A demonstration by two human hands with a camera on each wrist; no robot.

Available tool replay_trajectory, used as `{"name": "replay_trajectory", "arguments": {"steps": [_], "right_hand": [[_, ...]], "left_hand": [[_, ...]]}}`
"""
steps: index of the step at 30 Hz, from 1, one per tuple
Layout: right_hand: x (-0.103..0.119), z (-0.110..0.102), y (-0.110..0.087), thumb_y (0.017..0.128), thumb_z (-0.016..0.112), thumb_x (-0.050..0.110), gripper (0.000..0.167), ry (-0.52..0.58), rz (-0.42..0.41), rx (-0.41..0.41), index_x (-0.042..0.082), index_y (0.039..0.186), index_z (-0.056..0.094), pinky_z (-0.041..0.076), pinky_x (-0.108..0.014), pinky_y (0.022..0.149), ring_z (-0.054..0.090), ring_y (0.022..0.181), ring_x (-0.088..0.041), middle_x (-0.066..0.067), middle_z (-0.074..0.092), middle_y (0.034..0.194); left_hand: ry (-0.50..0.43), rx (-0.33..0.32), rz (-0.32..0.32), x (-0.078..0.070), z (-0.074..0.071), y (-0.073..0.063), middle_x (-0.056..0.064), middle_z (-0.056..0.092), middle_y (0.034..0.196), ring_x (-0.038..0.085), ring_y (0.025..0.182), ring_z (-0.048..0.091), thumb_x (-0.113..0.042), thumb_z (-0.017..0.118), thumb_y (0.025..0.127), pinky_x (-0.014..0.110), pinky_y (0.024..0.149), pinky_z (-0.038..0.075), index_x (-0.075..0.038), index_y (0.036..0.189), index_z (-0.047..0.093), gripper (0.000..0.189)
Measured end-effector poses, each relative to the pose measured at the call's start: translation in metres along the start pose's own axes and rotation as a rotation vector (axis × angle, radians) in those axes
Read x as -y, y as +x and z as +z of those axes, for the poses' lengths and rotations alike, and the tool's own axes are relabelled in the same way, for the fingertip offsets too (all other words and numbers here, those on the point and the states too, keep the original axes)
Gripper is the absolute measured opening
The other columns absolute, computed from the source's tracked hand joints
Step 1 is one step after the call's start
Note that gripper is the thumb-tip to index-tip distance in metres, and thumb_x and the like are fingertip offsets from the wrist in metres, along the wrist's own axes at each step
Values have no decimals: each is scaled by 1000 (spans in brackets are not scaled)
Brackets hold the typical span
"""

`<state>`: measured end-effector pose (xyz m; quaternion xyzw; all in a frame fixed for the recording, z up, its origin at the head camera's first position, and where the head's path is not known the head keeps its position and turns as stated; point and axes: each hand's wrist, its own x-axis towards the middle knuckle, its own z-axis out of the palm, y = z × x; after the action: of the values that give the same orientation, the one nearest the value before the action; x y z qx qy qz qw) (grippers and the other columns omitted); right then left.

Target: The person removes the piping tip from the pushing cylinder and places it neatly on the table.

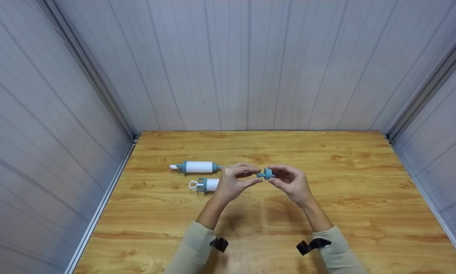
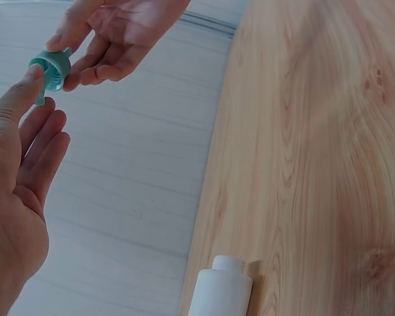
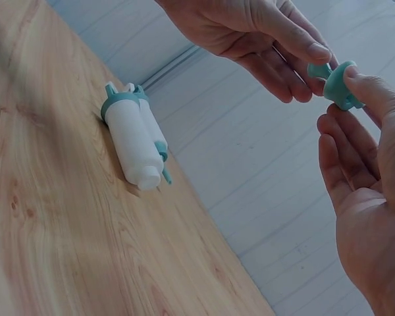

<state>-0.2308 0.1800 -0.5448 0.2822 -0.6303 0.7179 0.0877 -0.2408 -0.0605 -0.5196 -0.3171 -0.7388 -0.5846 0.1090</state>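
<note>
A small teal plastic cap [image 1: 268,173] with a narrow nozzle is held between both hands above the table. My left hand [image 1: 233,182] pinches its nozzle end between thumb and fingertips. On the wider, ring-shaped part, the thumb and fingers of my right hand [image 1: 293,184] grip the rim. From the left wrist view, the hollow inside of the teal cap [image 2: 55,68] shows. Left of the hands lies a white cylinder [image 1: 199,167] with teal ends. Nearer me, a white bottle [image 3: 134,138] with a teal, pronged end and an open-looking neck lies partly behind my left hand in the head view.
Under everything is a wood-grain table [image 1: 346,220]. Pale panel walls [image 1: 228,68] stand at the back and on both sides. A white loop handle [image 1: 193,184] sticks out from the nearer bottle's left end. Black straps with cameras [image 1: 219,244] sit at both wrists.
</note>
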Motion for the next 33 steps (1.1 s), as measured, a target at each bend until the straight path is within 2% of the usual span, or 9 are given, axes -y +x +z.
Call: {"name": "replay_trajectory", "arguments": {"steps": [6, 14, 20, 25, 33], "right_hand": [[2, 1, 0, 95, 70, -22, 35, 9, 12, -4, -28, 129, 63, 65, -19, 92, 79, 111, -3, 10, 83, 122], [0, 0, 0, 95, 70, -23, 34, 0, -16, 1, -28, 128, 64, 65, -19, 93, 79, 112, -4, 9, 83, 123], [-1, -6, -1, 95, 70, -23, 34, -11, -19, 11, -27, 129, 65, 66, -20, 93, 79, 111, -5, 9, 83, 124], [0, -13, -3, 96, 69, -23, 34, -19, -14, -1, -24, 130, 66, 66, -20, 91, 79, 109, -5, 8, 83, 122], [3, -25, -8, 96, 69, -24, 35, -35, -5, -16, -23, 131, 68, 66, -21, 91, 79, 108, -5, 9, 83, 121]], "left_hand": [[-13, 9, -12, -1, -2, -1, 22, 83, 115, 38, 111, 83, -6, 89, 95, 34, 100, 68, 2, 116, 86, 23], [-15, -3, 11, 0, -3, 0, 22, 83, 114, 38, 109, 83, -4, 89, 94, 34, 98, 68, 2, 115, 86, 22], [-18, -16, 19, 0, -5, -1, 22, 84, 114, 37, 108, 84, -4, 90, 94, 36, 97, 69, 4, 113, 85, 22], [-9, -20, 20, 0, -7, -2, 21, 84, 113, 36, 107, 84, -5, 90, 94, 37, 96, 69, 1, 113, 86, 21], [-20, -21, -33, -4, -8, -1, 20, 84, 113, 32, 107, 84, -5, 89, 95, 37, 97, 69, 0, 114, 86, 20]]}}
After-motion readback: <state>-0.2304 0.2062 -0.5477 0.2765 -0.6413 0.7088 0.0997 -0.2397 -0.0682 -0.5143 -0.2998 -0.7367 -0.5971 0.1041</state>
